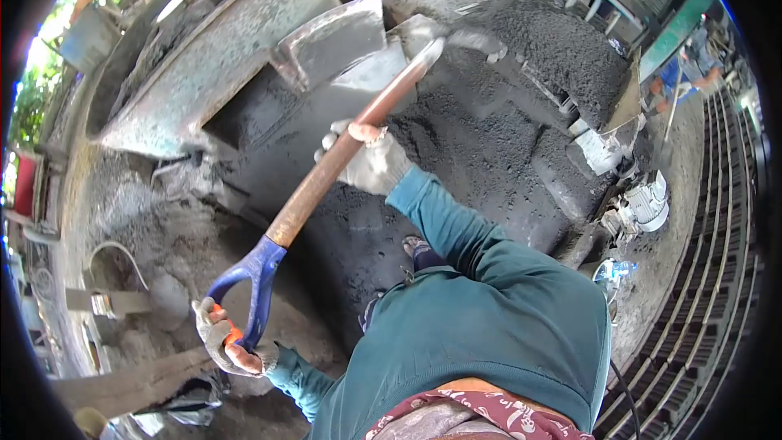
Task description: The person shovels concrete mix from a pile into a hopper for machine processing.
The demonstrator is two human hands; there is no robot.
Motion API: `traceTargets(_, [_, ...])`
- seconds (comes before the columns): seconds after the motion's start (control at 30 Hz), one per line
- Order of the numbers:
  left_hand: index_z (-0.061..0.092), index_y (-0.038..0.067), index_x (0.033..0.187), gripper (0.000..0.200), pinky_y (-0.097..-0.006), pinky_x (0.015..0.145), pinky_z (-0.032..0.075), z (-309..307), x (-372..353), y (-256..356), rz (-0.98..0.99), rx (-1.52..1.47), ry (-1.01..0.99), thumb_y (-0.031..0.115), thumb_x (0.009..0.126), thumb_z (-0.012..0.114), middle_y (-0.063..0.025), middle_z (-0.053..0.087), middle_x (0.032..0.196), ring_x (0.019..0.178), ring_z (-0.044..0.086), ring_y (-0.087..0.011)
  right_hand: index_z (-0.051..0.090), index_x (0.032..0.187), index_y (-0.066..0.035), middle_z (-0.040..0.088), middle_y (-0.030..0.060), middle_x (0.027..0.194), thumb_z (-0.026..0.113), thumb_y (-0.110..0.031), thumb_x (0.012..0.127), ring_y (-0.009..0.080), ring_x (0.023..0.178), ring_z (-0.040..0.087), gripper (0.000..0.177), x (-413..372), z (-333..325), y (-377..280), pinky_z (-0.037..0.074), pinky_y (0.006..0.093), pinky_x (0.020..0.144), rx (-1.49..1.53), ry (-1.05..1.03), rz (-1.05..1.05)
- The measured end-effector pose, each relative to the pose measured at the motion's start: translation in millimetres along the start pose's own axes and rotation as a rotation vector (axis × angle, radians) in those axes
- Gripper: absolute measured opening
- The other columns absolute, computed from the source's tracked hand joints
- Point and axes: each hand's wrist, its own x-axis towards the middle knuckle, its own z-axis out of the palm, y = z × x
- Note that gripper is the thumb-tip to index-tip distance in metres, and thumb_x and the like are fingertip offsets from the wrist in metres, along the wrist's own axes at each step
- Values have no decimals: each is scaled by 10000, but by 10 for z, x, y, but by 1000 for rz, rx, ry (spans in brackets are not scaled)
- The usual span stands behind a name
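A shovel (318,195) with a wooden shaft and a blue D-shaped handle runs diagonally across the view. My left hand (228,340), in a glove with bare fingertips, is closed round the orange grip at the handle's end. Higher up, my right hand (368,156), in a pale glove, wraps round the wooden shaft. The shaft's far end meets a pale metal part, and the blade cannot be made out clearly. Dark, damp-looking material (481,147) covers the floor beyond my hands.
A large worn metal trough (236,49) stands at the upper left. A heap of dark material (562,49) lies at the upper right. A motor (648,204) and long metal racks (692,277) are on the right. Another person (696,61) is at the far right.
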Motion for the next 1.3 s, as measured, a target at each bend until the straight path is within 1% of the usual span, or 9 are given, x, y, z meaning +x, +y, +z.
traceTargets(0.17, [571, 20, 836, 325, -574, 1062, 335, -341, -335, 386, -90, 278, -165, 340, 864, 518, -224, 636, 1055, 999, 585, -332, 567, 938, -86, 599, 77, 889, 696, -187, 835, 268, 918, 606, 194, -245, -725, 802, 502, 472, 920, 129, 396, 174])
traceTargets(0.33, [668, 81, 779, 174, -581, 1104, 228, 317, -339, 591, -89, 217, -511, 247, 796, 619, -144, 651, 1034, 1146, 562, -396, 536, 854, -135, 565, 37, 778, 626, -127, 847, 225, 708, 569, 91, -459, -1963, 994, 527, 381, 730, 286, 891, 139])
traceTargets(0.6, [557, 29, 1222, 491, -516, 1147, 249, 1809, -682, 477, -289, -54, -646, 187, 761, 614, -279, 335, 1493, 1422, 285, -427, 562, 843, -149, 596, 36, 817, 652, -226, 751, 223, 709, 611, 150, -1046, -2662, 51, 573, 451, 672, 257, 1345, 138])
traceTargets(0.67, [450, 21, 1366, 646, -522, 1148, 236, 2145, -694, 368, -321, -60, -650, 274, 800, 630, -269, 338, 1495, 1424, 260, -442, 554, 904, -139, 609, 46, 854, 671, -256, 731, 242, 735, 632, 239, -1156, -2832, -191, 585, 441, 668, 284, 1367, 120])
traceTargets(0.83, [420, 15, 1385, 752, -382, 1059, 396, 2791, -632, 277, -680, -268, -765, 107, 683, 674, -181, 494, 1342, 1242, 511, -300, 507, 1013, -110, 595, 78, 940, 683, -250, 682, 283, 754, 637, 400, -1343, -3030, -762, 580, 415, 696, 311, 1316, -24])
traceTargets(1.03, [408, -21, 1379, 661, -363, 999, 444, 3494, -405, 94, -950, -730, -891, 215, 838, 704, -153, 510, 1305, 1183, 537, -237, 595, 941, -47, 655, 114, 837, 581, -325, 749, 323, 811, 651, 339, -1499, -3191, -1363, 552, 467, 731, 135, 1038, -211])
traceTargets(1.13, [499, -19, 1306, 614, -367, 926, 479, 4097, -83, -412, -531, -451, -974, 350, 863, 710, -170, 595, 1177, 1085, 581, -243, 602, 887, -24, 669, 137, 835, 522, -359, 789, 315, 820, 658, 357, -1693, -3266, -1800, 553, 468, 665, -64, 926, -190])
traceTargets(1.23, [506, 4, 1307, 609, -407, 985, 458, 5076, 232, -1183, -442, -152, -997, 379, 863, 689, -222, 565, 1285, 1172, 570, -311, 609, 916, -71, 635, 72, 857, 571, -354, 884, 239, 767, 622, 287, -1934, -3314, -1967, 503, 288, 546, -68, 811, -347])
traceTargets(1.3, [493, 25, 1338, 626, -400, 1007, 451, 5823, 404, -1785, -401, 21, -987, 403, 867, 660, -234, 531, 1348, 1220, 552, -314, 650, 966, -17, 688, 156, 913, 535, -374, 862, 304, 795, 674, 389, -2162, -3882, -2147, 569, 394, 575, -387, 753, -291])
